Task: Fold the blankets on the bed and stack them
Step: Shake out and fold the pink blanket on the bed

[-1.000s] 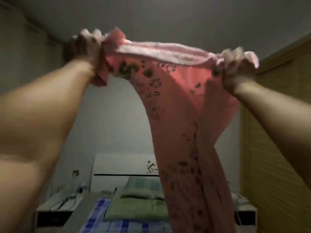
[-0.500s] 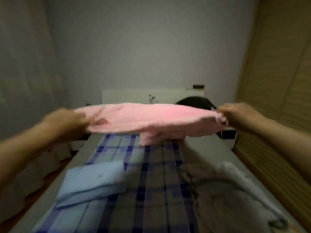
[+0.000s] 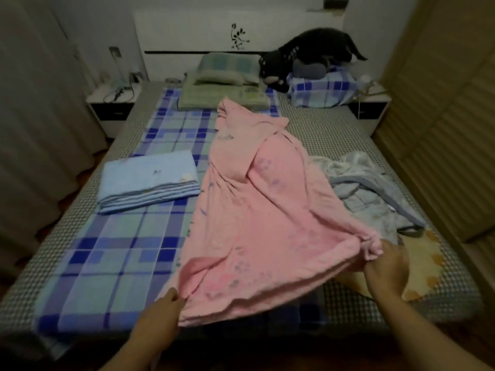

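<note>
A pink flowered blanket [image 3: 257, 199] lies stretched along the middle of the bed [image 3: 112, 253], its far end bunched near the pillows. My left hand [image 3: 160, 314] pinches its near left corner. My right hand [image 3: 385, 269] grips its near right corner, slightly lifted off the bed. A folded light blue blanket [image 3: 147, 180] rests flat on the left side of the bed. A crumpled grey-blue blanket [image 3: 372, 191] lies loose on the right side, partly under the pink one.
Green pillows [image 3: 227, 84] and a blue checked pillow [image 3: 321, 92] sit at the headboard, with a black plush toy [image 3: 308, 57] on top. A yellow patterned cloth [image 3: 423, 263] lies near my right hand. Nightstands flank the bed; a wardrobe [image 3: 450, 116] stands right, a curtain left.
The pink blanket was held high in the air, then swung down level, and now lies spread on the bed. Both hands came down with its corners.
</note>
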